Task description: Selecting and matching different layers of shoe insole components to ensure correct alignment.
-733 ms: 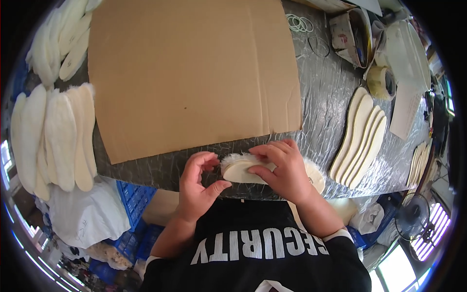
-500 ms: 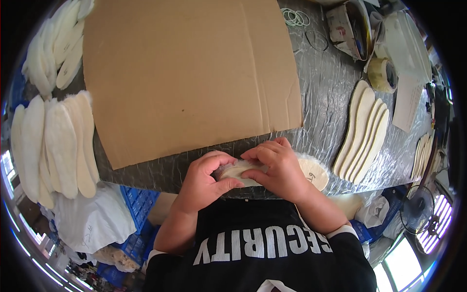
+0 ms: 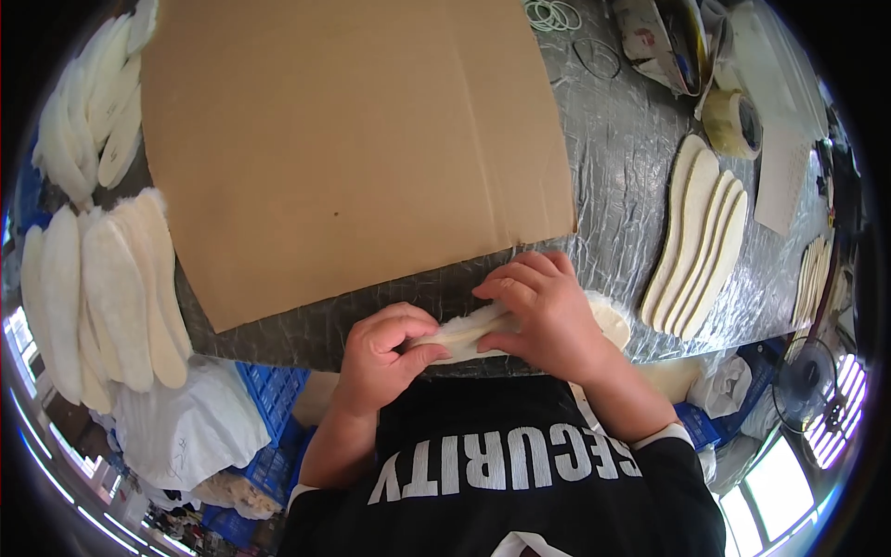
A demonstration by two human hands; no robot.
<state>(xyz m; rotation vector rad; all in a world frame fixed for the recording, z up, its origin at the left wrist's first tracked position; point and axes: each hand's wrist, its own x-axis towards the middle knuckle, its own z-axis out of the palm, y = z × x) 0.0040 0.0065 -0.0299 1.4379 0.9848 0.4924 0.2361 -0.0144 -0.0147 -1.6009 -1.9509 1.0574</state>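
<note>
Both hands grip a cream, fleecy insole [image 3: 475, 327] at the front edge of the table. My left hand [image 3: 382, 357] pinches one end between thumb and fingers. My right hand [image 3: 548, 311] is closed round the middle, its thumb on the near side and fingers over the far side. Fluffy pile shows along the upper edge. The insole's rounded end sticks out to the right, past my right hand. Whether one insole or a pair is held, I cannot tell, since the fingers cover much of it.
A large cardboard sheet [image 3: 353, 158] covers the middle of the table. Insoles lie in piles at the left [image 3: 116, 292] and a fanned row [image 3: 696, 241] at the right. Beyond that row are a tape roll [image 3: 730, 123] and rubber bands [image 3: 553, 14]. Blue crates [image 3: 271, 399] stand below the edge.
My right hand has shifted slightly right along the insole, and its fleecy edge shows more between the hands. My left hand keeps its pinch. The whole view has tilted a little.
</note>
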